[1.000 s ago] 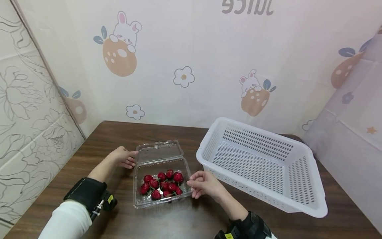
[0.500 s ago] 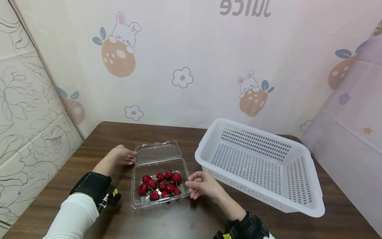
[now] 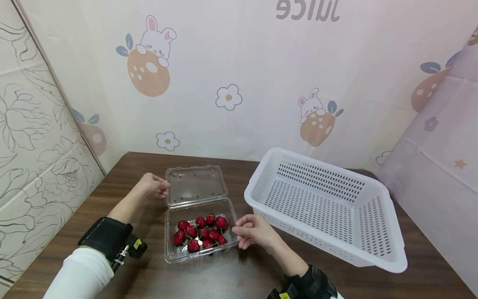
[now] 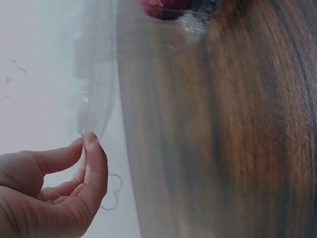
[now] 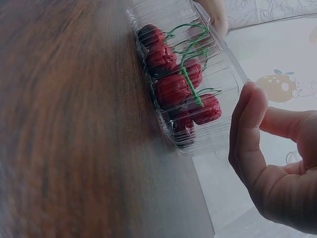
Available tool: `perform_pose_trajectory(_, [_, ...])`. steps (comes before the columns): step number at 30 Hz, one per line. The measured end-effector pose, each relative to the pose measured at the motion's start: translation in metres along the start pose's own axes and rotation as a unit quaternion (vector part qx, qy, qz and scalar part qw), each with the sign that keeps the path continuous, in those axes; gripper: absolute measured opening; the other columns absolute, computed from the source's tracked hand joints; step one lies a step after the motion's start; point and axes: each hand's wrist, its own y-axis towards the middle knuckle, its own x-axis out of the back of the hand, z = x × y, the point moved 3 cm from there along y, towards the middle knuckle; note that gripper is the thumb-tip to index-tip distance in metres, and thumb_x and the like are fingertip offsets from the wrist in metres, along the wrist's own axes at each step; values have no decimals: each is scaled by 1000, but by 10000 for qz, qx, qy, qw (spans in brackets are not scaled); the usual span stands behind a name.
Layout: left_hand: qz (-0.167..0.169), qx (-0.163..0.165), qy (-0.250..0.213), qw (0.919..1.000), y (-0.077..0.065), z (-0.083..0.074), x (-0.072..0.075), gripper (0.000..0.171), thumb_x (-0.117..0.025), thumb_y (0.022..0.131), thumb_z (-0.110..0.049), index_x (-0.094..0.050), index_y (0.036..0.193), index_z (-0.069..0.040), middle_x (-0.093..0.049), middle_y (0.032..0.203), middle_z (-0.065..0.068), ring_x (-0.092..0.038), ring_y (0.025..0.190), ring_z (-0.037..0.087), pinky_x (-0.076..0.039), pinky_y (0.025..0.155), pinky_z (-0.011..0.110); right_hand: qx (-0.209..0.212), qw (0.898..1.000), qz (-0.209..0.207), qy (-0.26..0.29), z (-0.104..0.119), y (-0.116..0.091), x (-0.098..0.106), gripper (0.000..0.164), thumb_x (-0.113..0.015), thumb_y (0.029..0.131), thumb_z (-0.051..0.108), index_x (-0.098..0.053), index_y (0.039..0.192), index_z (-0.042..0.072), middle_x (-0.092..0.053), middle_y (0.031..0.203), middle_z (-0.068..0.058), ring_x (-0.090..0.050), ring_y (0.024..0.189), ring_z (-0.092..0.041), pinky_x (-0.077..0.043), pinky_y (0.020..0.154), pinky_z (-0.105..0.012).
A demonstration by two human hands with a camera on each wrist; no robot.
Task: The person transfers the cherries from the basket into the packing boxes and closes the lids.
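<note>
A clear plastic clamshell box (image 3: 199,232) is sitting open on the dark wooden bench (image 3: 231,274), just left of a white perforated basket (image 3: 325,207). The left hand (image 3: 153,187) is pinching the left edge of the raised lid (image 3: 196,185) between thumb and fingertips; in the left wrist view the lid (image 4: 94,94) is showing only as a faint, blurred sheet meeting the fingertips (image 4: 91,141), so this grip is closing on the lid's rim. The right hand (image 3: 254,232) is resting by the box's right wall, fingers curled; in the head view it is hard to say whether they are touching the plastic, and in the right wrist view the hand (image 5: 270,163) is showing a narrow gap between the thumb and the box (image 5: 198,79), with nothing visibly held. Red cherries (image 3: 199,232) with green stems are lying bunched in the tray's middle and right part; through the right wrist camera the cherries (image 5: 176,84) are blurring behind the ribbed wall. In the left wrist view only one fruit is peeking in at the top edge, cut off. The basket's near right corner is hanging past the bench edge, as far as the head view is showing.
</note>
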Motion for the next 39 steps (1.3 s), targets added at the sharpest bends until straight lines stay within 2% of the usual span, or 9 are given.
perform_pose_trajectory(6, [-404, -878, 952, 9908, -16, -11, 2, 15, -52, 87, 0, -48, 91, 14, -55, 68, 9, -57, 58, 13, -50, 62, 34, -138, 9999, -68, 14, -1, 1, 0, 35, -68, 78, 19, -48, 96, -4, -56, 62, -3, -58, 50, -12, -48, 49, -26])
perform_pose_trajectory(11, [-716, -1642, 1583, 9710, -39, -20, 0, 11, -53, 86, -1, -48, 85, 9, -56, 70, 11, -59, 62, 20, -49, 56, 27, -151, 9998, -159, -19, 2, 0, -2, 28, -63, 82, 13, -48, 96, -5, -55, 62, -4, -57, 49, -12, -48, 49, -25])
perform_pose_trajectory(17, [-1065, -2326, 1936, 9472, -60, -19, -3, 8, -57, 85, -1, -50, 83, 4, -57, 70, 10, -59, 64, 23, -48, 56, 29, -181, 9996, -217, -48, 2, -1, -3, 25, -62, 83, 11, -49, 96, -6, -56, 62, -5, -57, 49, -12, -48, 50, -25])
perform_pose_trajectory(19, [-1200, -2678, 2051, 9337, -64, -16, -5, 7, -57, 84, -1, -51, 82, 1, -57, 70, 8, -58, 64, 22, -47, 54, 27, -195, 9996, -222, -49, 2, 0, -3, 26, -62, 83, 11, -49, 96, -6, -56, 62, -5, -57, 49, -12, -48, 50, -25])
perform_pose_trajectory(22, [-1419, -3367, 2273, 9027, -71, -13, -7, 7, -59, 83, 1, -53, 81, -1, -56, 71, 5, -56, 63, 17, -44, 53, 23, -197, 9995, -227, -66, 2, -1, -2, 27, -62, 82, 12, -49, 97, -6, -56, 62, -5, -57, 48, -12, -48, 50, -26])
perform_pose_trajectory(26, [-1447, -4124, 2482, 8645, -82, -9, -10, 14, -62, 78, 7, -53, 81, -5, -57, 72, 1, -55, 63, 8, -47, 54, 24, -191, 9995, -227, -121, 3, -2, -3, 27, -63, 82, 12, -49, 97, -6, -57, 63, -6, -57, 49, -13, -49, 50, -26])
perform_pose_trajectory(33, [-1090, -4775, 2772, 8266, -97, -6, -15, 23, -65, 72, 11, -54, 79, -7, -58, 73, -6, -56, 66, 4, -48, 58, 22, -110, 9992, -250, -301, 7, -4, -2, 29, -62, 83, 14, -50, 99, -6, -57, 64, -7, -57, 50, -14, -49, 51, -29])
perform_pose_trajectory(37, [-865, -5323, 2792, 7945, -104, -2, -17, 6, -59, 84, -9, -54, 81, -9, -57, 76, -8, -54, 66, 3, -45, 58, 15, 82, 9981, -289, -545, 9, -5, -3, 28, -61, 84, 14, -50, 99, -7, -57, 63, -6, -57, 49, -14, -49, 50, -32])
perform_pose_trajectory(39, [-794, -5540, 2868, 7775, -107, 0, -19, 16, -49, 90, -23, -53, 82, -9, -56, 77, -9, -54, 66, 4, -42, 59, 12, 164, 9968, -348, -699, 11, -6, -4, 29, -62, 83, 13, -50, 99, -8, -56, 62, -6, -57, 48, -14, -49, 50, -33])
